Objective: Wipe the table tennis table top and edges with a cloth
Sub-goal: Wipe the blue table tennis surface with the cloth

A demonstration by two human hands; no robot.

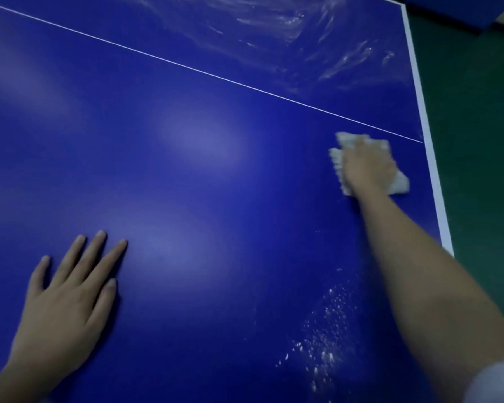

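The white cloth (pixel 399 183) lies crumpled on the blue surface (pixel 186 112), far to the right. It sits just below the thin white line (pixel 204 71) that crosses the surface on a slant, and near the white edge band (pixel 428 141) without touching it.

The right hand (pixel 364 167) rests on top of the cloth, palm down, and presses it to the surface. Cloth shows past the hand on the left, at the top and at the lower right. The hand is blurred, but its fingers seem to lie stretched out over the cloth rather than curled round it. The bare right forearm runs from the hand down to the lower right corner, where a white sleeve (pixel 498 382) shows.

The left hand (pixel 61 303) lies flat on the surface at the lower left, well apart from the cloth. Its fingers are straight and slightly spread, with the thumb alongside, and it holds nothing.

Wet streaks (pixel 303 33) shine on the far part of the surface, beyond the line. A scatter of pale specks (pixel 323 338) lies on the near part, just left of the right forearm. Soft patches of reflected light show on the middle of the surface.

Past the edge band on the right is a green floor (pixel 477 141), and a blue block (pixel 460 10) stands in the top right corner.
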